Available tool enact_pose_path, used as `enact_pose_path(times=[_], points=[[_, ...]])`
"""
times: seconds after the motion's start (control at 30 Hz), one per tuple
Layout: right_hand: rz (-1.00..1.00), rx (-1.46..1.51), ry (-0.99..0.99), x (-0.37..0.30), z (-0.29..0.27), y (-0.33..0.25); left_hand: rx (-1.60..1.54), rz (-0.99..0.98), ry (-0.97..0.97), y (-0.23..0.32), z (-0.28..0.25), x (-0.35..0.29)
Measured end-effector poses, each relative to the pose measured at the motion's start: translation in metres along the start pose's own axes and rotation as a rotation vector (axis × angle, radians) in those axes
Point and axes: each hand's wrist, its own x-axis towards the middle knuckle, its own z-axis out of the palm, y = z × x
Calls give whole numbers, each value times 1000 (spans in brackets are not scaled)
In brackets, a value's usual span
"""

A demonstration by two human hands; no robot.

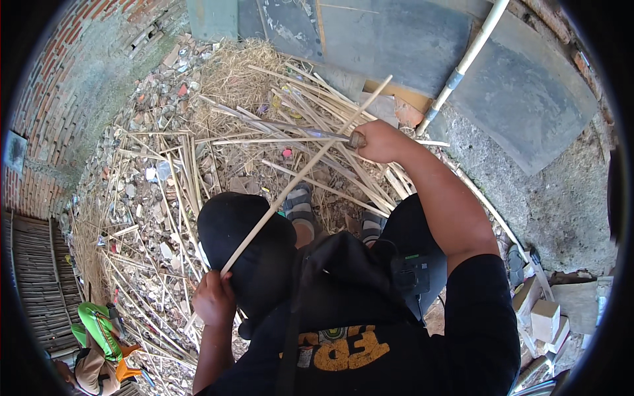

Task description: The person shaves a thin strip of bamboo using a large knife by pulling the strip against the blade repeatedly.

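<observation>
A long pale strip, likely split bamboo [300, 177], slants across my lap from lower left to upper right. My left hand [214, 298] is closed around its lower part, beside my left knee. My right hand [380, 141] grips the brown handle of a long knife [357, 139] in front of my right knee. Its narrow grey blade points left and crosses the strip near the strip's upper end. Whether the edge touches the strip, I cannot tell. Several similar strips [317, 99] lie in a loose pile beyond my sandalled feet [300, 206].
More strips [188, 168] are strewn over rubble at left. Dry straw [238, 72] lies at the back, near a brick wall [72, 99]. A pole [462, 66] leans at the right by grey panels [396, 43]. Another person [96, 366] is at lower left; blocks [545, 320] lie at lower right.
</observation>
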Motion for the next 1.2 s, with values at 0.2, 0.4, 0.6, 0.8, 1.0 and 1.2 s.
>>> enact_pose_path(times=[0.2,0.4,0.6,0.8,1.0,1.2], points=[[-116,-19,31,-11,11,-18,-6,-19,-58,-7,0,0],[-61,40,162,-3,3,3,-38,-9,-37,-9,6,0],[-85,7,71,-10,4,-15,-92,-17,-73,-12,5,-1],[-121,33,129,-9,1,-10,-117,-12,-108,-11,1,3],[-59,77,92,-4,-3,-6,-121,-19,-80,-13,9,1],[-152,-100,140,-14,0,-22,-122,-44,-125,-12,1,1]])
